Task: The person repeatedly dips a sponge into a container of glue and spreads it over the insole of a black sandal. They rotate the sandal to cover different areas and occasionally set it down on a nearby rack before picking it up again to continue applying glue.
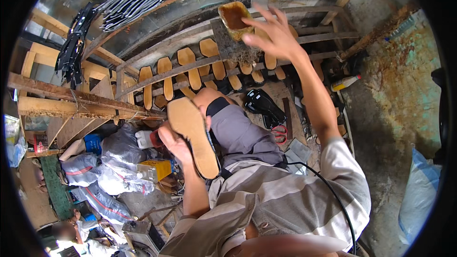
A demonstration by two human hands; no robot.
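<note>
My left hand [175,142] grips a tan shoe sole [189,131] with a dark edge, its broad end pointing up and away from me. Part of the fingers is hidden behind the sole. Raised at the far right of centre, my right hand [275,35] has its fingers spread and holds nothing that I can see. Its fingertips are at the rim of a yellowish, crusted container [240,32] of amber-brown liquid, perhaps touching it. The container stands on a dark, crusted wooden support [228,47].
Several tan soles [187,62] line a wooden rack [166,74] ahead. Black strips [76,43] hang at far left. Black sandals [266,107] lie beyond my leg. Plastic bags [119,154] and a yellow can [156,170] crowd the left. Another person [78,226] appears lower left.
</note>
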